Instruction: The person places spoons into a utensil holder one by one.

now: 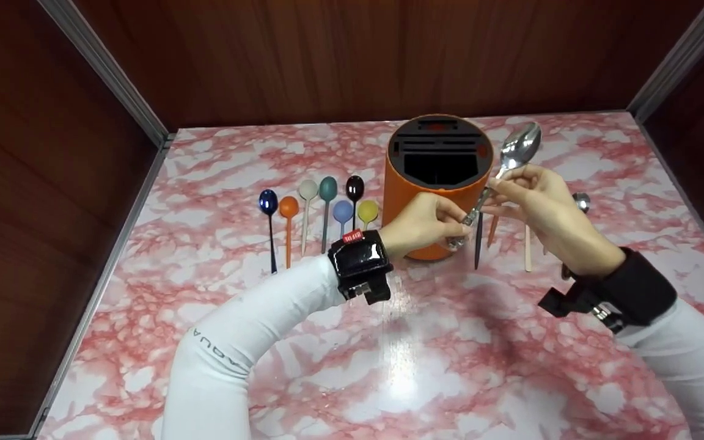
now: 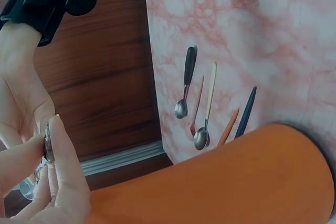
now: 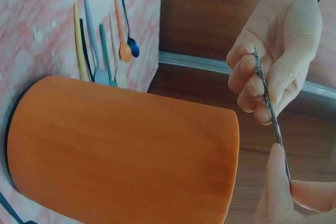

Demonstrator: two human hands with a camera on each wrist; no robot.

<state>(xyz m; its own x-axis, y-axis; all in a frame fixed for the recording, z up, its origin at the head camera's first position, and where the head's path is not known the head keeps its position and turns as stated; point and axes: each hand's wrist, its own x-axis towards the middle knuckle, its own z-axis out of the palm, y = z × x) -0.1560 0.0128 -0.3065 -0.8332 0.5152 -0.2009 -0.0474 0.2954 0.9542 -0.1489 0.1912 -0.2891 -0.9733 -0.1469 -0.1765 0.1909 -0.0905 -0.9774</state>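
A shiny metal spoon with an ornate handle is held slantwise in front of the orange cylindrical holder, bowl up and to the right. My left hand pinches the lower end of its handle. Near the neck, my right hand pinches the same spoon between thumb and fingers. The right wrist view shows the spoon's thin handle edge-on, running between both hands. In the left wrist view, fingers hide most of the spoon. The holder has a black slotted top.
Left of the holder lie several coloured spoons, among them a blue one, an orange one and a yellow one. On its right are more utensils, including a black-handled spoon and a cream-handled one. Wooden panels enclose the marbled table.
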